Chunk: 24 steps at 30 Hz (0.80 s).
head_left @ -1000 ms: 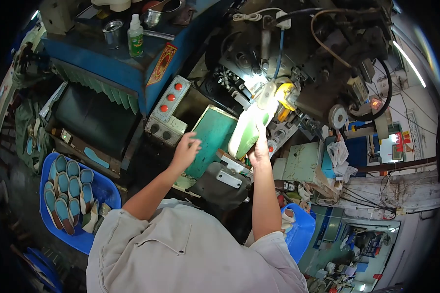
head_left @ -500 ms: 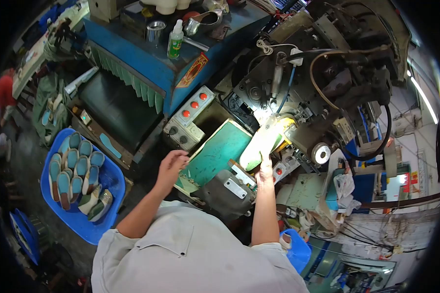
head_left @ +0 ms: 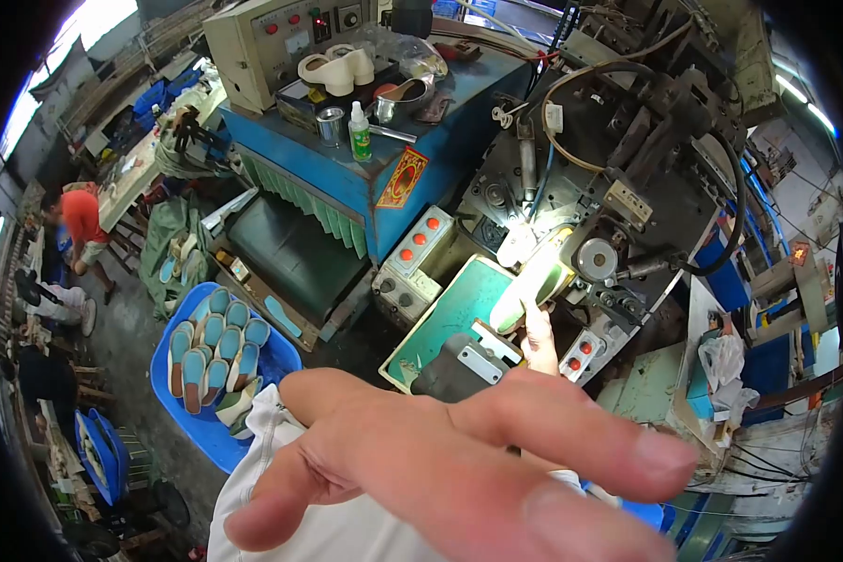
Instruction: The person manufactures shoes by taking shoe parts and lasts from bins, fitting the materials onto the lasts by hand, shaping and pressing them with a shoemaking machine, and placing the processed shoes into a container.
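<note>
My left hand point(head_left: 421, 445) is raised close to the camera, its fingers stretched out and apart, with nothing in it. It blocks much of my lap and right forearm. Farther off, my right hand point(head_left: 539, 339) grips one end of a pale shoe point(head_left: 517, 304). The shoe's far end is at the brightly lit working head of a dark machine point(head_left: 571, 201). Strong light washes out part of the shoe. Just below and left of it is a green-lined tray point(head_left: 450, 314).
A blue basin point(head_left: 183, 407) of shoes with blue insoles stands at the left. A control box with red buttons point(head_left: 420, 239) sits beside the tray. On the blue cabinet point(head_left: 300, 150) are a spray bottle point(head_left: 360, 133) and a metal cup point(head_left: 330, 126). A person in red point(head_left: 82, 217) is at far left.
My left hand has come up from beside the tray to right in front of the camera. The view has tilted upward and shifted. My right hand still holds the shoe at the machine.
</note>
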Tool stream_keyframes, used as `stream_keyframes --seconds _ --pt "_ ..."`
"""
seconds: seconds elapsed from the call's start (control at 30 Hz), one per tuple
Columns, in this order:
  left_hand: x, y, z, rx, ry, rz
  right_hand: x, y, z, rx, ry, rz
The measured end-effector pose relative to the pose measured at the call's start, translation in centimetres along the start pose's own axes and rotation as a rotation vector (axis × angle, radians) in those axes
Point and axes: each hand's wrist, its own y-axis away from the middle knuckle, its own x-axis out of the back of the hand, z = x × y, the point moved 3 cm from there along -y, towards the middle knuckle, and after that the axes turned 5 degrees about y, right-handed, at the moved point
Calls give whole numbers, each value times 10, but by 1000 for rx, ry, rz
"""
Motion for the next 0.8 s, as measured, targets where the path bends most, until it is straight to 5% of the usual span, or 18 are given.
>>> stream_keyframes --seconds 0.37,0.63,0.8 --pt "-57 5 -29 -213 -173 107 3 -7 3 1 -53 -52" --pt "-92 26 -71 -472 -441 509 1 -4 -5 -46 88 -67" --pt "-109 32 -80 -444 -546 564 -7 7 -19 10 61 -39"
